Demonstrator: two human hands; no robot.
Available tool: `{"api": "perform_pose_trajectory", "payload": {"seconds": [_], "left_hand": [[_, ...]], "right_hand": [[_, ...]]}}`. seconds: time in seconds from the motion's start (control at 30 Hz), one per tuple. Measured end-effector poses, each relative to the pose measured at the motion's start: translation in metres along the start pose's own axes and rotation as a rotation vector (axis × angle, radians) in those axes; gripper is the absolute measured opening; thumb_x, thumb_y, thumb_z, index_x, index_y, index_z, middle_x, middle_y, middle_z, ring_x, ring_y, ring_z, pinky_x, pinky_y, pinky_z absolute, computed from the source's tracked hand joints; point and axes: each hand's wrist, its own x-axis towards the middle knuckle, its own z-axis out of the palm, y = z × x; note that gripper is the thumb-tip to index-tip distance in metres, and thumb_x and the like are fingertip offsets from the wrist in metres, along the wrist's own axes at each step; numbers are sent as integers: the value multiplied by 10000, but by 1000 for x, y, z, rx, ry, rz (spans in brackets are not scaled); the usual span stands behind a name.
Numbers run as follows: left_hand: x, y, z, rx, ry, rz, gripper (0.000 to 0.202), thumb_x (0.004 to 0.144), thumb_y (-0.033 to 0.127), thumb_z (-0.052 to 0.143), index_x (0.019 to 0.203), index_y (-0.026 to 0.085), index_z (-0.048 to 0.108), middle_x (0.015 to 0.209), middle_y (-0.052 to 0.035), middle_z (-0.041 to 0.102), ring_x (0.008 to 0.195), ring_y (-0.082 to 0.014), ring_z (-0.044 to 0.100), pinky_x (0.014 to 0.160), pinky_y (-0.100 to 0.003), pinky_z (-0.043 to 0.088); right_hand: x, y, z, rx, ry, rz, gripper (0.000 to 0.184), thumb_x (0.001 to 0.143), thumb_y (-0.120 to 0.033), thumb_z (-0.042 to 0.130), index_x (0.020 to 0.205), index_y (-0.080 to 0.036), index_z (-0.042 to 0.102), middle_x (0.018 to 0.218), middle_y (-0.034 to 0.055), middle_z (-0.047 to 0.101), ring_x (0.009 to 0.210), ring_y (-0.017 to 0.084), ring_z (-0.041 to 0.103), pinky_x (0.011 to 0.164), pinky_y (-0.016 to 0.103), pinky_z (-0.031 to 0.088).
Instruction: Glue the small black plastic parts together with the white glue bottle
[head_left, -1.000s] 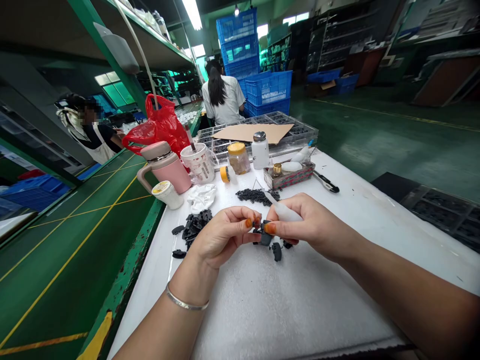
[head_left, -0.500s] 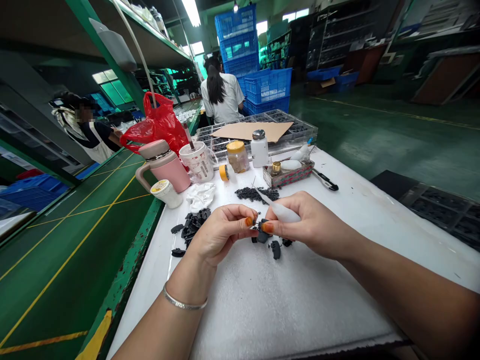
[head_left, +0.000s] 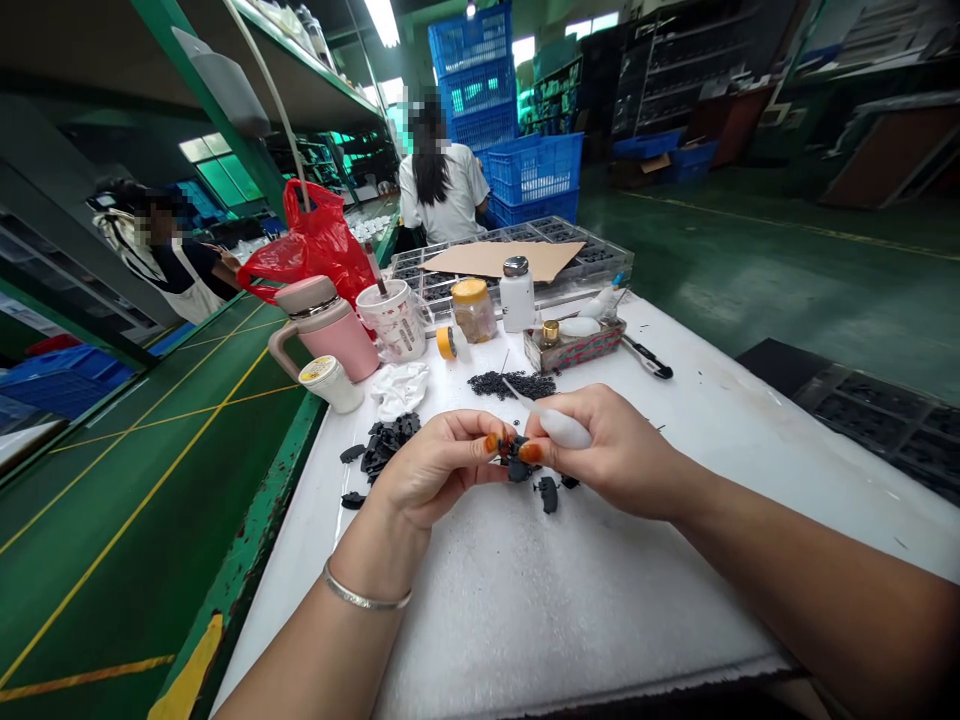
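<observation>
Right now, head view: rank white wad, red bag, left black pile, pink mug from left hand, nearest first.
1. Left black pile: beside the left hand.
2. White wad: beyond the pile.
3. Pink mug: back left.
4. Red bag: behind the mug.

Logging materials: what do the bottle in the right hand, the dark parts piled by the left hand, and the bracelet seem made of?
Bottle: probably soft plastic, satin, judging by its milky white body. Dark parts: likely moulded plastic, dull, given their even charcoal colour, though coated metal is possible. Bracelet: apparently metal, shiny, from its silvery glints.
</observation>
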Motion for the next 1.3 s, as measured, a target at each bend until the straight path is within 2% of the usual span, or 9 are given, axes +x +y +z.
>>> {"api": "perform_pose_trajectory", "payload": {"seconds": [0.23, 0.43, 0.53, 0.73, 0.97, 1.03, 1.17, 1.23, 1.3], "left_hand": [[0, 3, -4, 108, 82, -45, 212, 607, 202, 821, 729, 94, 685, 793, -58, 646, 695, -124, 594, 634, -235, 491], [0, 4, -6, 125, 100, -89, 228, 550, 177, 835, 688, 93, 675, 780, -62, 650, 674, -136, 602, 644, -264, 515], [-1, 5, -6, 132, 102, -112, 241, 541, 192, 836, 689, 91, 677, 767, -66, 649, 672, -139, 604, 634, -258, 516], [0, 5, -6, 116, 91, -113, 222, 545, 177, 829, 675, 92, 670, 762, -57, 637, 689, -131, 603, 608, -223, 507], [1, 3, -8, 91, 90, -122, 236, 530, 184, 837, 681, 95, 679, 711, -45, 633, 639, -130, 589, 613, -275, 538], [0, 3, -8, 111, 79, -123, 242, 540, 200, 836, 695, 93, 684, 720, -55, 647, 640, -131, 595, 620, -268, 531], [0, 3, -8, 143, 72, -111, 239, 546, 211, 834, 689, 93, 684, 741, -64, 657, 631, -119, 595, 579, -217, 495], [0, 4, -8, 145, 74, -106, 222, 549, 203, 830, 675, 95, 682, 730, -56, 650, 617, -111, 587, 550, -199, 477], [0, 4, -8, 144, 72, -106, 205, 560, 197, 824, 670, 98, 683, 720, -50, 646, 609, -106, 584, 541, -192, 472]], "right_hand": [[0, 0, -1, -156, -8, -37, 287, 796, -321, 614, 604, -126, 526, 551, -28, 454, 527, 60, 371, 487, 200, 261], [-2, 1, 1, -351, 33, -175, 87, 731, -125, 573, 659, -127, 621, 603, -16, 565, 550, 64, 453, 539, 210, 283], [-1, 1, 2, -282, 25, -138, 131, 744, -161, 582, 619, -124, 581, 574, -22, 518, 542, 61, 422, 523, 207, 274], [1, 3, 4, 41, -70, 84, 252, 776, -311, 597, 615, -134, 518, 527, -41, 403, 496, 55, 322, 455, 198, 243], [-5, -1, 8, -391, 107, -246, 79, 729, -120, 556, 661, -129, 596, 634, 6, 574, 591, 84, 444, 572, 224, 281], [-4, -1, 9, -314, 87, -174, 117, 738, -150, 569, 623, -127, 569, 591, -4, 531, 564, 76, 416, 543, 221, 266], [0, 4, 9, 156, -42, 113, 259, 734, -310, 649, 607, -131, 510, 522, -41, 417, 488, 53, 332, 461, 202, 237], [2, 8, 10, 349, -90, 187, 291, 715, -358, 676, 637, -133, 508, 510, -52, 410, 470, 49, 327, 449, 196, 244], [3, 10, 10, 424, -110, 210, 305, 715, -372, 679, 644, -134, 503, 503, -56, 406, 466, 48, 329, 448, 193, 246]]}}
